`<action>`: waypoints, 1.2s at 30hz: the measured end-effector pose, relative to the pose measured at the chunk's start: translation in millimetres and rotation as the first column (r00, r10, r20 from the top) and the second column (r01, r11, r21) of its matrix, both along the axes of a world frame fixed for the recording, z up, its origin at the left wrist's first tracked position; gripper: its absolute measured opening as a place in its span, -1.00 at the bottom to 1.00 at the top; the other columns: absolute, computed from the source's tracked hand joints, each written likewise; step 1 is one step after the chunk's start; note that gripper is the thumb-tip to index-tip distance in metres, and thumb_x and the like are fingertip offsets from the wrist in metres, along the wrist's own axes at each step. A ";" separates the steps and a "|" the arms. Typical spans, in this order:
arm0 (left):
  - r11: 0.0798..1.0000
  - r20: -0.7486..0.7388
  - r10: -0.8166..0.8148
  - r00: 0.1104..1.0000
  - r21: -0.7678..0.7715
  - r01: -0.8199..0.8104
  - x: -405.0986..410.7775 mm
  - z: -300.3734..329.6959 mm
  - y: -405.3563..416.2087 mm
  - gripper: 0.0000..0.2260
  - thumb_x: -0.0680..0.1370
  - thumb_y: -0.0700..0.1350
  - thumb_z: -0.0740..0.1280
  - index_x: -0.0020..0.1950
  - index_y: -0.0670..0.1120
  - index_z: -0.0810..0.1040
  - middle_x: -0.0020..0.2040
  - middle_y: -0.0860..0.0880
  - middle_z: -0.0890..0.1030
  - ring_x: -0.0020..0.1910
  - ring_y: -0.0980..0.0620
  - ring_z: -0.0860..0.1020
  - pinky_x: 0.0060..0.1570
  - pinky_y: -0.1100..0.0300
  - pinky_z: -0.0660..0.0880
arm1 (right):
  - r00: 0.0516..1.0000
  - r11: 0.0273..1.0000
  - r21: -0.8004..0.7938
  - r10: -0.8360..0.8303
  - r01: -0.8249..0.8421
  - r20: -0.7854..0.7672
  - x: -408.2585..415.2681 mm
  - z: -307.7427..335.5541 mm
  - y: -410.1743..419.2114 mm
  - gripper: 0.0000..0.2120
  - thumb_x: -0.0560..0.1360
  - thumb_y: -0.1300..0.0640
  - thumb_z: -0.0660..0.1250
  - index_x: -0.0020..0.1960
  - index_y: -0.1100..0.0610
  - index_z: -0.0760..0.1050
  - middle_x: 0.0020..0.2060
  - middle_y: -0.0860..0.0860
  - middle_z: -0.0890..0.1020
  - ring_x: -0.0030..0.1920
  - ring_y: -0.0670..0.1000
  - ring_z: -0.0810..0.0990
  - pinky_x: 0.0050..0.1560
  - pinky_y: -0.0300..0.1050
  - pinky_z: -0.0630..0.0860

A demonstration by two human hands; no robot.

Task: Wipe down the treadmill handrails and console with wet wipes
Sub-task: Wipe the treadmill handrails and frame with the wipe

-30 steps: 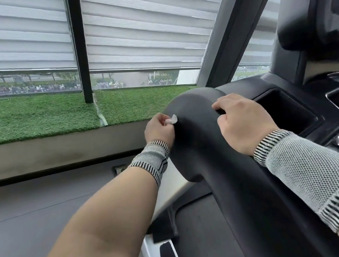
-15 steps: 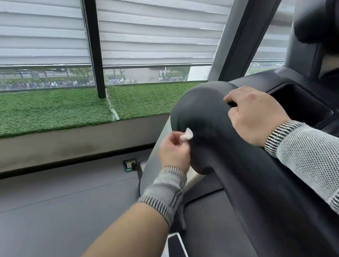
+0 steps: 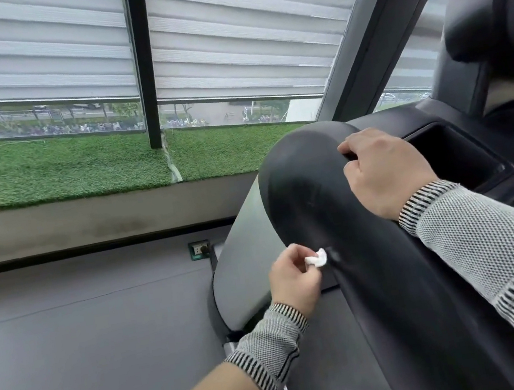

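A: The handrail [image 3: 309,192] looks like smooth black plastic with a soft sheen. And the wipe [image 3: 316,258] against it?

B: White, crumpled, cloth-like. Beyond the handrail, the green turf [image 3: 51,171] is rough; both wrist sleeves [image 3: 491,244] are knitted mesh fabric.

The scene is lit by soft, even daylight entering through the window [image 3: 67,127] beneath the lowered blinds [image 3: 21,54]. No hard shadows are cast; only a faint shade is seen under the black handrail [image 3: 308,186], where a dull sheen is picked up on its curved top. Straight lines are bent by the wide-angle lens, most strongly at the edges. The forearms near the lower border are rendered slightly soft, and the distant street beyond the glass is blurred and washed out.
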State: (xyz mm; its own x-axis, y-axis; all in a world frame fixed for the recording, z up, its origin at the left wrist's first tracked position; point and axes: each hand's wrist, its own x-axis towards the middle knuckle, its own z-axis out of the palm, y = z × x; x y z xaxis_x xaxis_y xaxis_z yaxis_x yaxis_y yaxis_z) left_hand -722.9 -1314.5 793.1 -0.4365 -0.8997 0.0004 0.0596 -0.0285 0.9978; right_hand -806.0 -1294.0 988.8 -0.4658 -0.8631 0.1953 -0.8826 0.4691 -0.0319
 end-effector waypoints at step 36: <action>0.946 -0.038 0.113 0.993 -0.303 -0.119 -33.2 61.9 -62.7 -0.77 0.43 -0.19 0.32 -0.33 0.11 0.41 -0.23 -0.08 0.55 -0.30 0.07 0.46 -0.22 0.21 0.41 | 1.000 1.000 -0.013 0.005 -0.006 -0.021 -0.5 0.3 -1.1 -0.67 0.53 0.17 0.14 0.27 0.16 0.46 0.26 0.09 0.48 0.26 0.10 0.43 0.31 -0.06 0.32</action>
